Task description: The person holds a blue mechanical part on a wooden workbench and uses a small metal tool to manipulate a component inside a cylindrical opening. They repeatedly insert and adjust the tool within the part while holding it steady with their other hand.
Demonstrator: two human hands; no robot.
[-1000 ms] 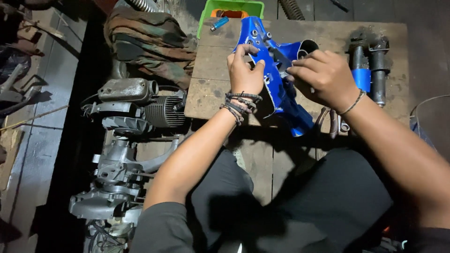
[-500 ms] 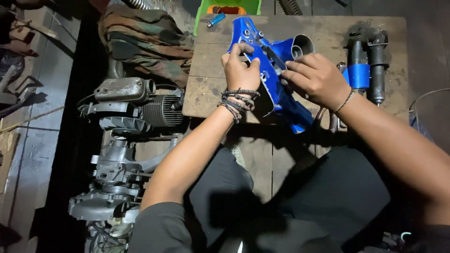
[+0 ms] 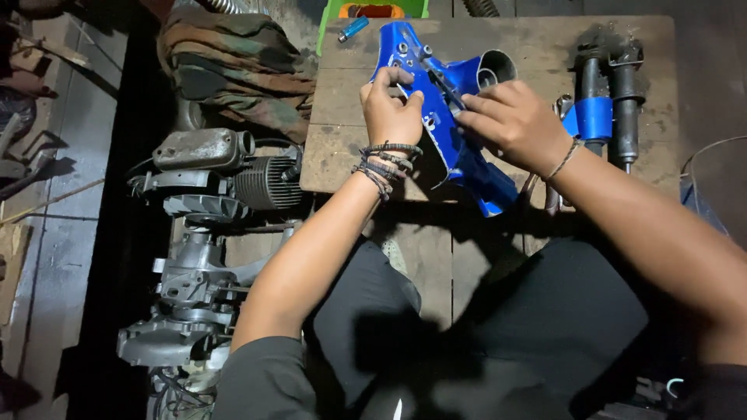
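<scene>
On the floor to the left sits a big grey engine block (image 3: 198, 257) with cooling fins, easily the biggest lump around, parked just beside the wooden desk (image 3: 342, 148). Behind it there's a bundle of camo cloth (image 3: 233, 66) right against the desk's far left corner. Up on the desk, the blue metal frame part (image 3: 455, 132) lies tilted across the middle, with the open tube end pointing away. Two dark fork tubes (image 3: 611, 101), one with a blue sleeve, lie just right of it. Left hand (image 3: 389, 113) has its fingers curled around the frame's upper left edge, and right hand (image 3: 513, 124) rests on top, fingers pinching a thin dark tool against it, which hides the frame's middle. Small blue lighter (image 3: 352, 29) and a green tray (image 3: 334, 12) sit at the far edge.
</scene>
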